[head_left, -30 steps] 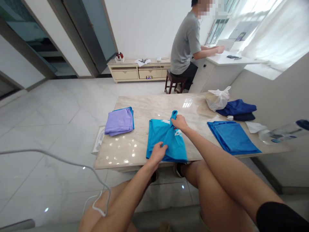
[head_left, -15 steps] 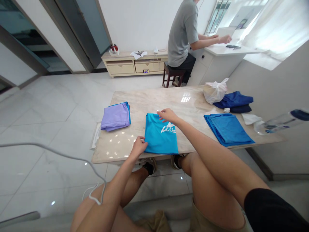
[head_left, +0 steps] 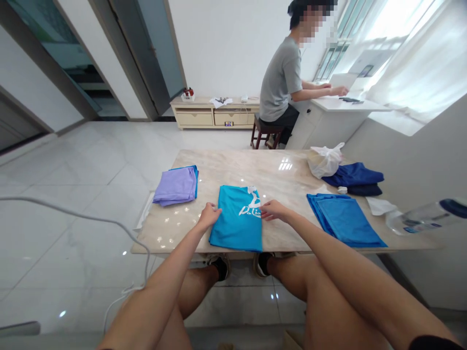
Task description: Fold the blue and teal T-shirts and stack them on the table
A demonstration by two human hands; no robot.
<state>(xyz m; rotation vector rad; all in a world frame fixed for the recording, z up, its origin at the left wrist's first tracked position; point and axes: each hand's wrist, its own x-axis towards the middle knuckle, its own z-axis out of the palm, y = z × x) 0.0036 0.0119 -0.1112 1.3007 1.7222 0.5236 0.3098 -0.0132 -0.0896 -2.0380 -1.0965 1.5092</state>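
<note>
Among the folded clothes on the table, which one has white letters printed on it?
The turquoise shirt lying between the left hand and right hand. The purple garment and blue stack show none.

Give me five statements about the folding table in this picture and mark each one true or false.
1. Both hands rest on the turquoise shirt, the left hand at its left edge and the right hand at its right edge. True.
2. The turquoise shirt hangs in the air. False: it lies flat and folded on the table.
3. A purple folded cloth lies to the left of it. True.
4. The white plastic bag sits on the floor. False: it is on the table, beside the dark blue clothes.
5. The folded blue stack lies to the right. True.
</note>
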